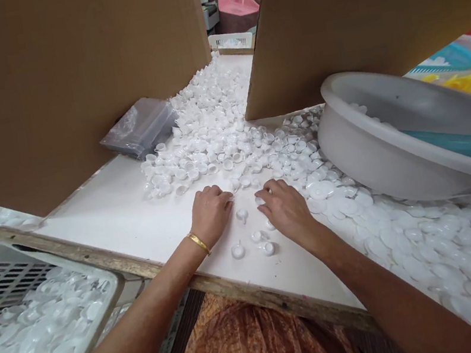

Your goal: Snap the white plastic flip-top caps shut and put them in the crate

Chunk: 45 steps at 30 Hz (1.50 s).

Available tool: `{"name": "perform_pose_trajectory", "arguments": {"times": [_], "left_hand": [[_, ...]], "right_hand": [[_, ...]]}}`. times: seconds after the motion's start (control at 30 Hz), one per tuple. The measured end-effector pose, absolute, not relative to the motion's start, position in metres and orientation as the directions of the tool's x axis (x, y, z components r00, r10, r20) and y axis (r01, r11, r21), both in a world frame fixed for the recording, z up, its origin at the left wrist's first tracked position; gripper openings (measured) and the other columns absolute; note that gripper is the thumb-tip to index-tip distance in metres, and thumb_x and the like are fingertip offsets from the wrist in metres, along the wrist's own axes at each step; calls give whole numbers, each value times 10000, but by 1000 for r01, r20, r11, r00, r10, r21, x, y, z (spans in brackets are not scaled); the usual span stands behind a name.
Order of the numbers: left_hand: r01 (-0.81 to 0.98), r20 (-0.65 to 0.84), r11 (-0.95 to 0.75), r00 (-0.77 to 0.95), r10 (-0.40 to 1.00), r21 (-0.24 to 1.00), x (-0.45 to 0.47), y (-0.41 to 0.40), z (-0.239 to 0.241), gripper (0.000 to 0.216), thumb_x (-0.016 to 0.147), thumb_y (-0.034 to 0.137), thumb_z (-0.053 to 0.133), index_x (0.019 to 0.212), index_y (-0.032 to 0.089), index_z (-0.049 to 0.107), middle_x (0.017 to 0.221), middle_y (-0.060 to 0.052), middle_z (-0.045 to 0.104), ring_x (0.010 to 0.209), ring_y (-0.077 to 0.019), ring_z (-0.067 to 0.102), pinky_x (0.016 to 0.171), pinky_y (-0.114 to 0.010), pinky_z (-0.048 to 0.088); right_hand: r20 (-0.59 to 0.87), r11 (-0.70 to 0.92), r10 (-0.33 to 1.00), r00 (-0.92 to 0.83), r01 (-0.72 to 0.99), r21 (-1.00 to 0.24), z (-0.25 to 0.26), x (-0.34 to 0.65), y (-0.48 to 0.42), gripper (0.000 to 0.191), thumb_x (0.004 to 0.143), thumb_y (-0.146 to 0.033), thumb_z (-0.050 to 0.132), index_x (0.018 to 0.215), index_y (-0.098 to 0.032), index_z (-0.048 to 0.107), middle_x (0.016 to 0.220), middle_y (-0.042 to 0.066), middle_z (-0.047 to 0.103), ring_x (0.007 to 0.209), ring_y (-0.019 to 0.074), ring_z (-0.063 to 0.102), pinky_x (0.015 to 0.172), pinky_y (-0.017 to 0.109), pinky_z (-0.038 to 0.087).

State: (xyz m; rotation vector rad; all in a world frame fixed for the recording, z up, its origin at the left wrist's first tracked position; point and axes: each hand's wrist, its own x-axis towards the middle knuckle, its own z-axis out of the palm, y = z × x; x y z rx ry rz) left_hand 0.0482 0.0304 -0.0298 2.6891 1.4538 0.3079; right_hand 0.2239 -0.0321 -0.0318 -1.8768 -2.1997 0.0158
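Mid-frame, both hands work at the near edge of the cup pile (220, 137). The left hand (211, 212) lies curled, fingers tucked, contents hidden. The right hand (284, 207) rests fingertips on a small cup (260, 200), and I cannot tell if it pinches. Loose cups (242, 216) sit close between them, so lifting one would, I reckon, need a fine pinch.

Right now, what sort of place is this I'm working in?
Probably a small plastic-goods packing workshop: a heap of tiny white cups lies on the white table, a slotted crate holds more white pieces, and cardboard sheets stand around.

left hand (211, 212) on table (124, 213) | right hand (284, 207) touching white cups (229, 141) | basin (392, 138) right
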Motion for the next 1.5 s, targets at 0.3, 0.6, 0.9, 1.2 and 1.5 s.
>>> {"name": "perform_pose_trajectory", "arguments": {"times": [0.3,0.6,0.9,1.2,1.5], "left_hand": [[929,62,-302,296,953,213,7,22,-24,380,864,368,412,1149,195,595,908,-87,571,861,-219,540,769,-339,428],[883,-87,-291,344,935,368,23,-4,-27,413,870,337,385,1233,186,513,952,-72,525,732,-161,560,685,-291,448],[894,-64,-283,324,944,349,26,-1,-29,390,869,350,384,1203,221,541,1031,-71,507,724,-145,564,679,-280,443],[876,-61,-266,316,947,402,28,-1,-30,394,853,334,409,1207,220,538,953,-51,522,654,-129,553,695,-295,447],[867,-17,-292,326,945,403,32,-3,-32,388,846,337,412,1188,221,553,910,-45,525,655,-133,550,671,-292,453]], "right_hand": [[159,62,986,42,800,-597,-38,254,-36,221,836,-318,519,981,-201,636,997,55,590,886,183,555,767,322,452],[-2,16,1000,-19,869,-495,-32,240,-19,265,900,-296,387,935,-182,624,1034,64,581,980,179,502,806,301,389],[-144,57,983,-117,930,-364,-28,234,6,290,892,-223,364,838,-207,648,987,69,583,979,223,475,833,398,310],[-114,34,990,-87,915,-403,-34,239,16,264,898,-228,381,977,-269,630,995,18,640,976,191,509,839,371,293],[2,77,996,-84,906,-415,-32,245,18,172,843,-166,479,864,-217,641,953,22,618,901,151,546,819,299,332]]}}
